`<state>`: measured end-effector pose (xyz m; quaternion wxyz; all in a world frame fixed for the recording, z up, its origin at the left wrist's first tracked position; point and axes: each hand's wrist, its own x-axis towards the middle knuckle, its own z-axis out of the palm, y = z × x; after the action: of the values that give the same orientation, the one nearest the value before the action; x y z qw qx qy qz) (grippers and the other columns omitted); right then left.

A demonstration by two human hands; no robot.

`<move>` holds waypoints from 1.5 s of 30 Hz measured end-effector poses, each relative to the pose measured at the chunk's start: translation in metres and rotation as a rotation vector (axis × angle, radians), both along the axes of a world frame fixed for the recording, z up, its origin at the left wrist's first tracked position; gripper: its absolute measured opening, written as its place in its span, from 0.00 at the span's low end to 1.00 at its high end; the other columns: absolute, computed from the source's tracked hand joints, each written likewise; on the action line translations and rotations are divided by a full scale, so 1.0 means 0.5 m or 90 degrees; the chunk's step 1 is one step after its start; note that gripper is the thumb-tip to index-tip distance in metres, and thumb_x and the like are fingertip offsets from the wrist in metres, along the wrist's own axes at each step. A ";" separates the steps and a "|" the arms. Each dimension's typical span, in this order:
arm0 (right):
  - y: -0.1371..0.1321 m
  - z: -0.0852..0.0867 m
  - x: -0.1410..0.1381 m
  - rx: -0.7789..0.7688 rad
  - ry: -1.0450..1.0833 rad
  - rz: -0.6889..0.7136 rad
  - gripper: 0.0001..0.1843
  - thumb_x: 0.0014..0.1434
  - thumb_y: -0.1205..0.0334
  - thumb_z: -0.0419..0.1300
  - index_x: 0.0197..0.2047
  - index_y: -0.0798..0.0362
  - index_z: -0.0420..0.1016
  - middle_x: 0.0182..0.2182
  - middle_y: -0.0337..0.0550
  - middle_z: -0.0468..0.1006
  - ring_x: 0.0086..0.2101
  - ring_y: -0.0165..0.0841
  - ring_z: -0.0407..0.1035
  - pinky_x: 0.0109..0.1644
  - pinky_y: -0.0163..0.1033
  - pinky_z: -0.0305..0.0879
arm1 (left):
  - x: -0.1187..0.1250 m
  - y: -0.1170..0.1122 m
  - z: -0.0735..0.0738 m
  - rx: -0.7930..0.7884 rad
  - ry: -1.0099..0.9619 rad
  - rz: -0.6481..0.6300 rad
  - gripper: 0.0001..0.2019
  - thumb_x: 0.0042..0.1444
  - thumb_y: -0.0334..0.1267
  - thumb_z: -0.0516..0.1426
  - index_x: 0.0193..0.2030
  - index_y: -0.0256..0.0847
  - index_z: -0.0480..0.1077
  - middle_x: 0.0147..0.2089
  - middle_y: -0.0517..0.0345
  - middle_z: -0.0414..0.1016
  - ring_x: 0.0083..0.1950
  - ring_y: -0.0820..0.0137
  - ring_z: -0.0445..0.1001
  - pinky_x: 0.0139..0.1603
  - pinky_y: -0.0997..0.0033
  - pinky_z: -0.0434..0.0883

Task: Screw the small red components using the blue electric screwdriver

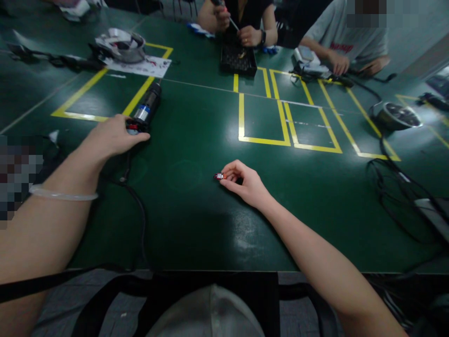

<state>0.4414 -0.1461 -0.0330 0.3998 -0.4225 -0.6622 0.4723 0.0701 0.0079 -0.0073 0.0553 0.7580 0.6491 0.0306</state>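
Observation:
My left hand (112, 135) is at the near end of a black cylindrical device (151, 100) with a silver-and-blue band. Its thumb and fingers lie around a red part at that end; some fingertips are hidden. A black cord (140, 206) runs from beneath it towards the table's front edge. Near the middle of the table, my right hand (245, 182) is closed, pinching a small red-and-white piece (220, 176) between thumb and fingers. That piece is too small to name.
Across the green table (196, 121), a person works with a screwdriver (229, 18) over a black tray (238, 63). Another person handles cables at the far right. Yellow tape outlines mark the surface. A round metal part (400, 116) and loose cables (393, 187) lie right; a metal-ringed assembly (121, 44) stands far left.

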 end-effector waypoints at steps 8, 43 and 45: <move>0.005 -0.004 0.002 0.026 -0.016 -0.001 0.09 0.59 0.61 0.65 0.42 0.51 0.71 0.35 0.38 0.76 0.31 0.28 0.69 0.36 0.36 0.65 | 0.128 -0.098 0.031 -0.041 0.045 -0.002 0.41 0.60 0.67 0.50 0.64 0.28 0.62 0.51 0.38 0.73 0.46 0.54 0.74 0.43 0.56 0.71; -0.001 0.005 -0.002 0.179 -0.212 -0.015 0.05 0.63 0.66 0.61 0.39 0.49 0.68 0.36 0.39 0.69 0.34 0.31 0.66 0.40 0.38 0.64 | 0.326 -0.264 0.039 -0.081 -0.030 -0.256 0.28 0.60 0.60 0.52 0.60 0.44 0.62 0.51 0.46 0.77 0.47 0.49 0.78 0.42 0.56 0.71; -0.003 0.009 -0.003 0.176 -0.223 -0.008 0.04 0.63 0.66 0.61 0.39 0.49 0.68 0.37 0.40 0.70 0.35 0.32 0.67 0.40 0.38 0.64 | 0.327 -0.264 0.041 -0.082 -0.031 -0.256 0.28 0.61 0.60 0.52 0.60 0.43 0.61 0.52 0.46 0.77 0.48 0.49 0.78 0.42 0.56 0.71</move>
<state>0.4397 -0.1476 -0.0287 0.3356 -0.4436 -0.7773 0.2941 0.2336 -0.1240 0.0130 0.1244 0.8662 0.4840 -0.0040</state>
